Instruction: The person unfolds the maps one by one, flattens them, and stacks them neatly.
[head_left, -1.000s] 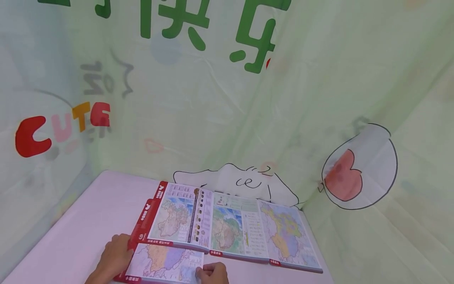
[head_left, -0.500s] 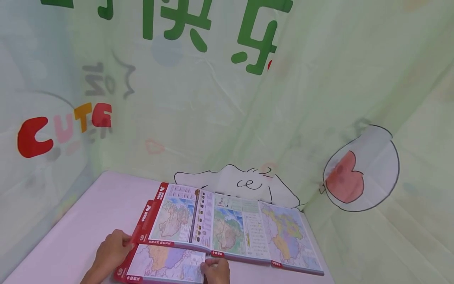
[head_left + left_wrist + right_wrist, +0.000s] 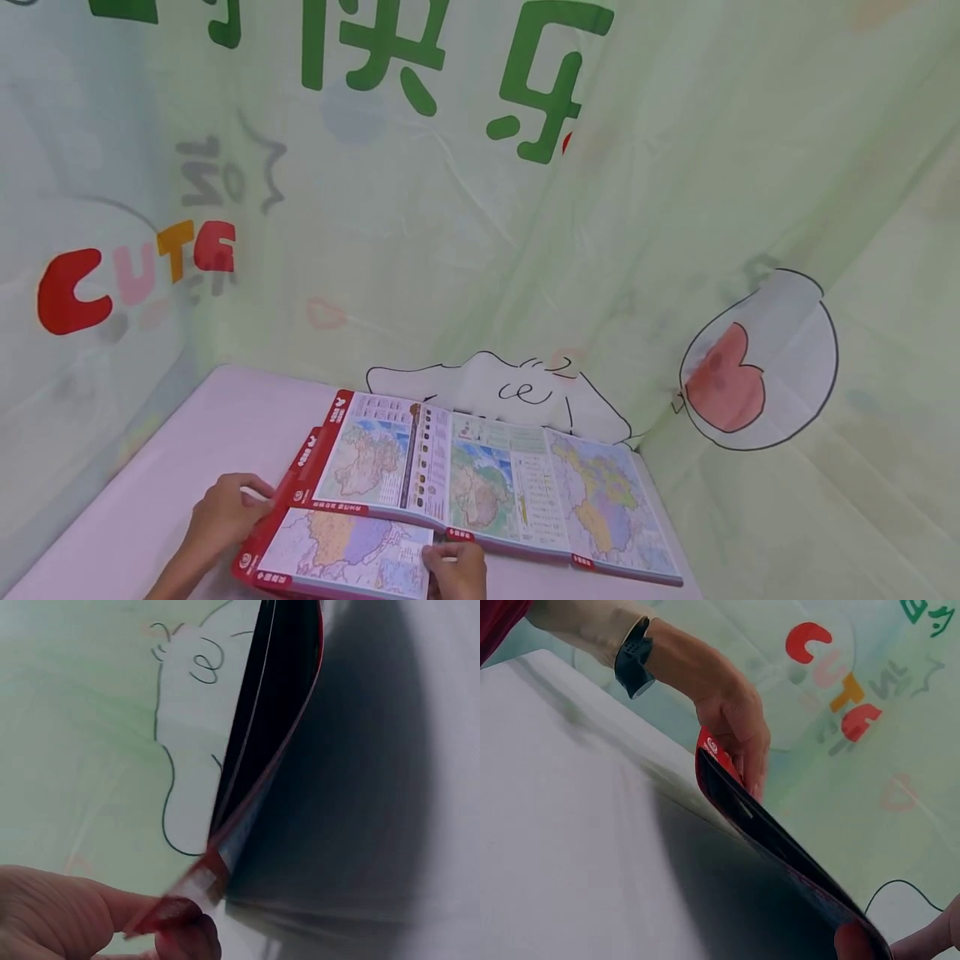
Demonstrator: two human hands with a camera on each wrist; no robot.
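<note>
Printed maps with red borders lie in a row on the table. The nearest one is a folded map (image 3: 330, 550) with orange and purple regions. At its left end, my left hand (image 3: 225, 512) pinches the red edge (image 3: 176, 907) between thumb and fingers. My right hand (image 3: 459, 571) grips the map's right end, with a fingertip (image 3: 853, 941) showing under it in the right wrist view. From the wrist cameras the map appears raised and bowed, dark between its layers. A large shadow falls on the white tabletop below.
Behind the held map lie a red-edged map panel (image 3: 375, 467), a relief map (image 3: 483, 487) and a coloured map (image 3: 600, 500). A pale green curtain (image 3: 450, 250) with printed letters and drawings stands behind the table (image 3: 172, 450). My left wrist wears a black device (image 3: 634, 660).
My left hand has shifted up and slightly left, changing its hold on the red edge. The near map's left end has risen. My right hand stays at the right end.
</note>
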